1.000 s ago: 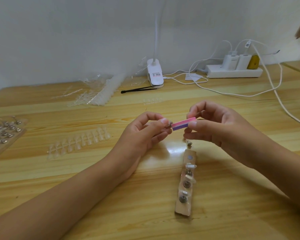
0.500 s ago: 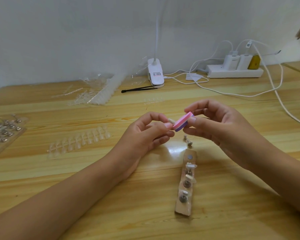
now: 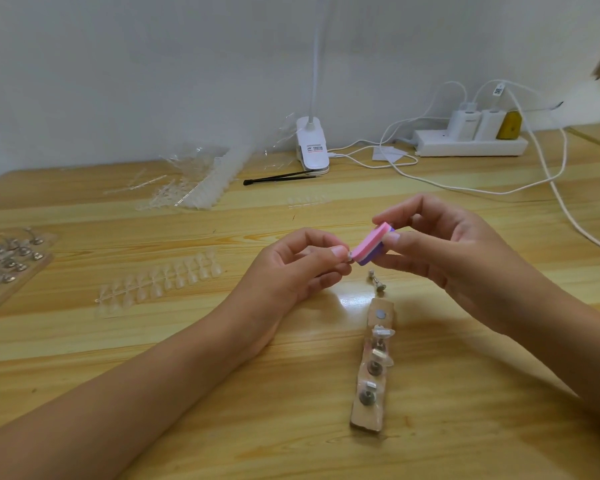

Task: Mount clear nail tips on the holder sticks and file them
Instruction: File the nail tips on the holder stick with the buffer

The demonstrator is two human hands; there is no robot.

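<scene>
Head view: the holder stick [image 3: 349,257] is pinched in the left hand's [image 3: 291,277] fingertips above the table [image 3: 482,427], its nail tip mostly hidden. The pink-and-purple file block [image 3: 368,247] touches it, gripped between the right hand's [image 3: 465,261] thumb and fingers. A loose stick [image 3: 377,280] lies just below.

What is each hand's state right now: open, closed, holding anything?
Left hand: closed, pinching a small holder stick at its fingertips.
Right hand: closed, holding the pink and purple file block.
</scene>
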